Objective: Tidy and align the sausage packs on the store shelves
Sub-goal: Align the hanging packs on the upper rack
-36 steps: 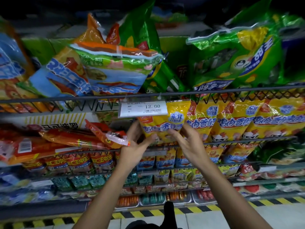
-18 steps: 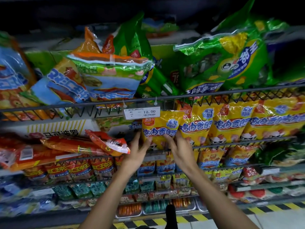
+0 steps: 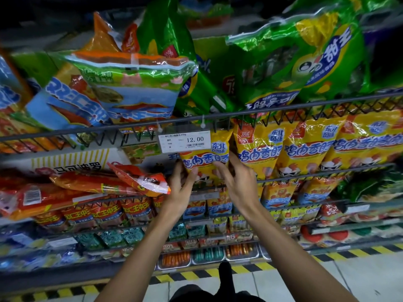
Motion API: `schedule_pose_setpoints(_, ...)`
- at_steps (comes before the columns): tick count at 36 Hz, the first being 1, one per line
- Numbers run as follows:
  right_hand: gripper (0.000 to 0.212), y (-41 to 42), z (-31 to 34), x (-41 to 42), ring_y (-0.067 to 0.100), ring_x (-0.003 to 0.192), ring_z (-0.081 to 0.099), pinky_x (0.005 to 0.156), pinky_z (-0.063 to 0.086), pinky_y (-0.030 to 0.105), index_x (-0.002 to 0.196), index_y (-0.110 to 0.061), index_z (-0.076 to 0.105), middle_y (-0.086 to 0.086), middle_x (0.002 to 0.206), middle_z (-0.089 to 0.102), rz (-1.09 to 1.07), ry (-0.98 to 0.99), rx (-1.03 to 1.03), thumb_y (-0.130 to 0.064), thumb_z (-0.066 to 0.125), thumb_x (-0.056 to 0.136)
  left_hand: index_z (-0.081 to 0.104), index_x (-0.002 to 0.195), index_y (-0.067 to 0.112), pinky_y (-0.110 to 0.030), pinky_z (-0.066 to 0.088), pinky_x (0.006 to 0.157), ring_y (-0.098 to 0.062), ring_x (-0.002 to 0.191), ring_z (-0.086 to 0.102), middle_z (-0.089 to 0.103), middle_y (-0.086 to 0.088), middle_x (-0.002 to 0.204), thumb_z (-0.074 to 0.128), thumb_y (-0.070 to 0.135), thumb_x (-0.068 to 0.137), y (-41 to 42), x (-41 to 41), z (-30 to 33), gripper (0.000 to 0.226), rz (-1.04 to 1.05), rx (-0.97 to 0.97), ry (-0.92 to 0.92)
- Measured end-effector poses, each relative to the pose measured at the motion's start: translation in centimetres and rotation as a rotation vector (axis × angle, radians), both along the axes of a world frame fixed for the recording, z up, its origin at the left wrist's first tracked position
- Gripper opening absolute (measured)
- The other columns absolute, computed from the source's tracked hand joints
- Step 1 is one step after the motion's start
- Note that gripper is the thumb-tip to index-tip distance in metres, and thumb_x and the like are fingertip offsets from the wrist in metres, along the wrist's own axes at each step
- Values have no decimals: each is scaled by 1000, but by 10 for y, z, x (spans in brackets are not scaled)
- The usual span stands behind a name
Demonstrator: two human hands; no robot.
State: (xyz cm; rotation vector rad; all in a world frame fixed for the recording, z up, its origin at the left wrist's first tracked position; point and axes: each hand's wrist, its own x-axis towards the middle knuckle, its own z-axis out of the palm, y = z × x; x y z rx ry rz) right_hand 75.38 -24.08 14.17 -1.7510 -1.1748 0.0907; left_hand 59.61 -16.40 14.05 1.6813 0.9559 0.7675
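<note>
Shelf alignment: leftmost yellow pack in hand

Shelving carries several wire tiers of sausage packs. The top tier's green and blue packs (image 3: 135, 88) lie slumped over the wire rail (image 3: 283, 109). Below it, a row of yellow packs (image 3: 309, 147) stands upright and fairly even. The leftmost yellow pack (image 3: 206, 159), under the price tag (image 3: 185, 141), is gripped at its lower part from both sides: left hand (image 3: 182, 192) on its left edge, right hand (image 3: 237, 184) on its right, fingers curled round it.

Judgement: this pack is being squared with its neighbours. Next, it needs seating upright, flush beside the adjacent pack. The red packs (image 3: 139, 179) lying askew to the left look due afterwards.
</note>
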Motion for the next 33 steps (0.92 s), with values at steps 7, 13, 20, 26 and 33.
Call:
schedule_pose_setpoints(7,65,-7,0,10,18,42,48,41,30,25,139,-3,50,-2,49,44,59,-87,-98,-55,42,102,38,152,14,-2,42,91,15,114,58,56,0,142,44,20,109,10,6,3,44,-154,7,62)
schedule_pose_setpoints(13,60,-7,-8,5,10,47,54,43,33,19,136,0,51,-4,58,56,20,-19,-109,-50,42,104,31,156,26,-17,44,106,21,109,56,52,6,146,41,40,108,14,8,-3,51,-173,4,94)
schedule_pose_setpoints(20,62,-39,-36,-24,17,154,24,124,23,27,158,-12,32,0,166,27,100,-142,99,-9,60,103,4,160,47,-18,39,103,2,132,44,42,21,153,41,43,106,6,0,-19,66,-70,123,157)
schedule_pose_setpoints(26,59,-26,-42,-13,20,158,11,121,33,45,158,-11,32,-2,170,15,151,-395,-83,-25,57,106,5,163,37,-18,23,121,-10,156,16,5,15,171,49,18,107,-1,-6,-32,74,-87,435,121)
schedule_pose_setpoints(33,78,-33,-40,-25,22,146,39,102,51,36,163,-27,3,-2,170,6,51,-166,-191,-50,48,104,-12,152,61,-32,54,69,-17,80,64,36,7,163,48,36,106,5,-8,-33,80,-115,324,246)
